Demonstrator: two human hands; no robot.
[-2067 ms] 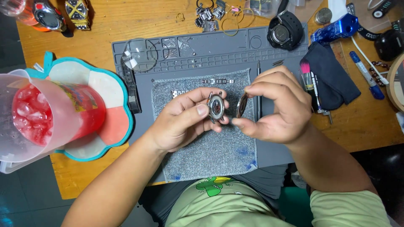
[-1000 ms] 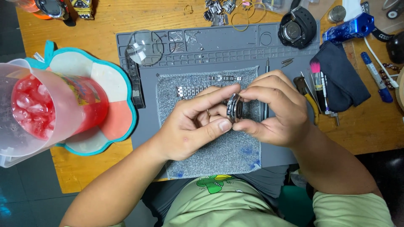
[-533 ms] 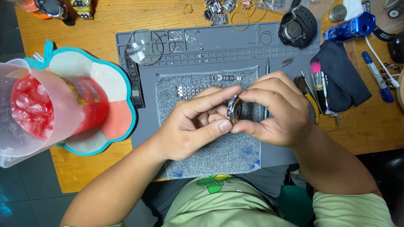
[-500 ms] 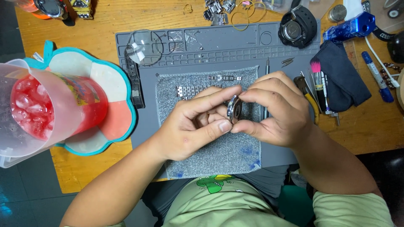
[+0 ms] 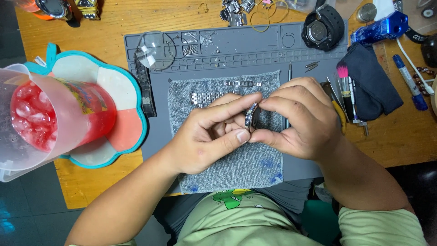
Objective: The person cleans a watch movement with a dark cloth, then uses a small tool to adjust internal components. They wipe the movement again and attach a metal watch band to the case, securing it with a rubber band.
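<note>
Together, our left hand (image 5: 207, 136) and right hand (image 5: 296, 120) pinch the round watch case (image 5: 251, 117) edge-on above the grey cloth (image 5: 227, 159); even pressure probably seats it squarely.

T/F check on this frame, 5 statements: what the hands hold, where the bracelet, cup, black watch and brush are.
1. Both hands pinch a round watch case between them. True.
2. The metal link bracelet lies on the grey cloth pad. True.
3. The cup of red iced drink stands on the person's right. False: it stands on the left, on a flower-shaped coaster.
4. The black watch is worn on the left hand. False: it lies on the grey work mat, at its top right corner.
5. A pink-tipped brush lies beside the right hand. True.
</note>
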